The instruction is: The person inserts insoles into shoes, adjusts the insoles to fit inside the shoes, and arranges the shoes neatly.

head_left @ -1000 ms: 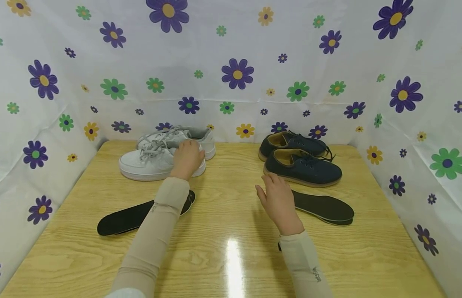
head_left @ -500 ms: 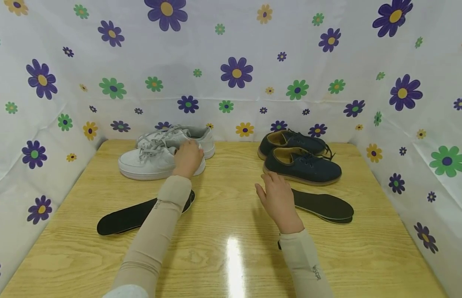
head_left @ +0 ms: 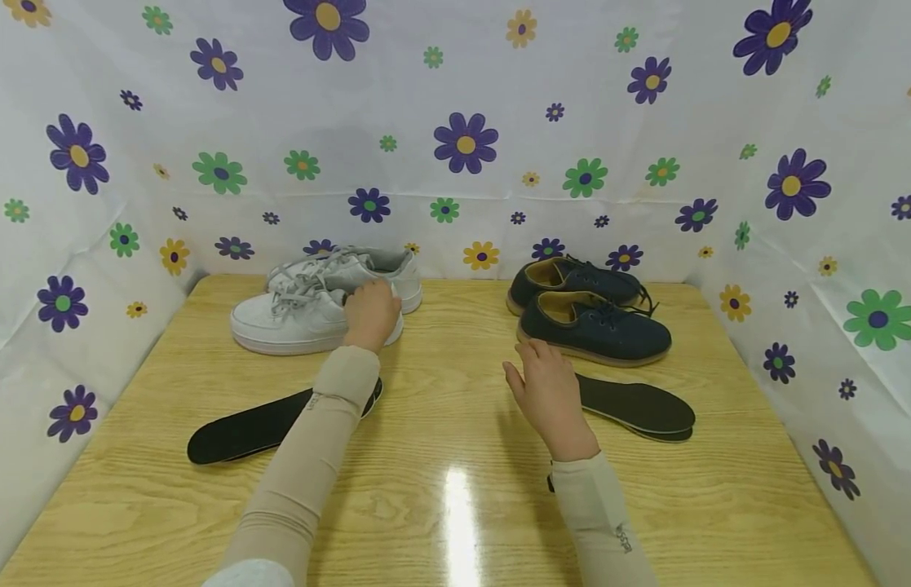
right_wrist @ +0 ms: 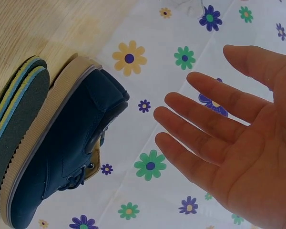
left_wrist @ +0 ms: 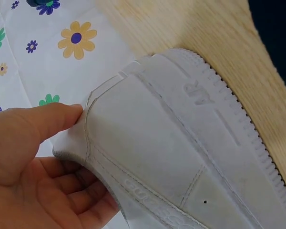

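Observation:
My left hand (head_left: 372, 314) is at the heel of the nearer white sneaker (head_left: 286, 324), which stands on the table with its toe to the left. In the left wrist view the thumb (left_wrist: 62, 119) presses the outside of the heel, while the other fingers curl inside the collar of the white sneaker (left_wrist: 148, 124). Held above the table, my right hand (head_left: 550, 399) has its fingers spread and nothing in it. It is nearest to the heel of the front navy shoe (head_left: 602, 333); the right wrist view shows it apart from the navy shoe (right_wrist: 62, 143).
Behind each near shoe is its mate, a white sneaker (head_left: 396, 265) and a navy shoe (head_left: 598, 281). Black insoles (head_left: 242, 428) lie at left, partly under my left forearm. Dark insoles (head_left: 646, 408) lie stacked at right. A flowered cloth (head_left: 396, 90) encloses the wooden table (head_left: 426, 505).
My left hand stays at the white sneaker's heel, its wrist slightly lower and further right. The right hand holds its place. Shoes and insoles lie as before; the head view drifts slightly.

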`<state>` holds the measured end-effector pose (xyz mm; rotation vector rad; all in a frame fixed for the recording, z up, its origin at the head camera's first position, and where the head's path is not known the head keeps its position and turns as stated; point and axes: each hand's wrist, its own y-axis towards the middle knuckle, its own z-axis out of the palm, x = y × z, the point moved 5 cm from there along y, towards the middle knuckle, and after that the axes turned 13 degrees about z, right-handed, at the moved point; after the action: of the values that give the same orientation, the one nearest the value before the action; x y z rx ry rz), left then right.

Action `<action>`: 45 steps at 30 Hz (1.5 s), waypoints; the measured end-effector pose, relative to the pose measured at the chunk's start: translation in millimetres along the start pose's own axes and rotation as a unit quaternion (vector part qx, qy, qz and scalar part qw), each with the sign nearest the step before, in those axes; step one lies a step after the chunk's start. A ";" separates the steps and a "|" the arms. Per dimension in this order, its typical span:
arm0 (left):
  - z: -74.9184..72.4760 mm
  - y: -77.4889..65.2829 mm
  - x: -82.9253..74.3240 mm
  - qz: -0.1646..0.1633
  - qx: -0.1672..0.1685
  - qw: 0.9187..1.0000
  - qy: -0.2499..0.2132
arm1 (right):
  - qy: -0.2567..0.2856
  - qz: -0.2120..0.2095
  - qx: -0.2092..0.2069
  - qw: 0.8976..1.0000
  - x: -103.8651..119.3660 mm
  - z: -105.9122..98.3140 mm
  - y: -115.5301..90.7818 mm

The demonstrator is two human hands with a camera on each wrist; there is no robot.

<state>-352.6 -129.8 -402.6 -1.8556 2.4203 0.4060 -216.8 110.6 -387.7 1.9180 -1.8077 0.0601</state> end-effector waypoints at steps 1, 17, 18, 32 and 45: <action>0.1 -0.3 0.2 0.000 0.001 1.000 0.002 | 0.000 0.000 0.000 1.000 0.1 0.0 0.0; -2.2 -2.5 0.2 0.006 -0.020 1.000 -0.016 | 0.000 -0.002 -0.007 1.000 0.5 0.1 -0.5; -2.2 -2.5 0.2 0.006 -0.023 1.000 -0.018 | 0.001 -0.001 -0.006 1.000 0.5 -0.1 -0.5; -1.6 -3.9 -6.0 0.008 -0.012 1.000 -0.024 | 0.008 0.006 0.004 1.000 1.1 -2.2 -0.9; 2.0 -8.0 -19.6 0.021 -0.004 0.999 -0.026 | 0.005 0.005 0.006 1.000 -1.8 -2.2 0.6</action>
<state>-339.9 -112.8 -401.8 -1.7761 2.4307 0.4623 -216.9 113.1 -386.2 1.9143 -1.8151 0.0840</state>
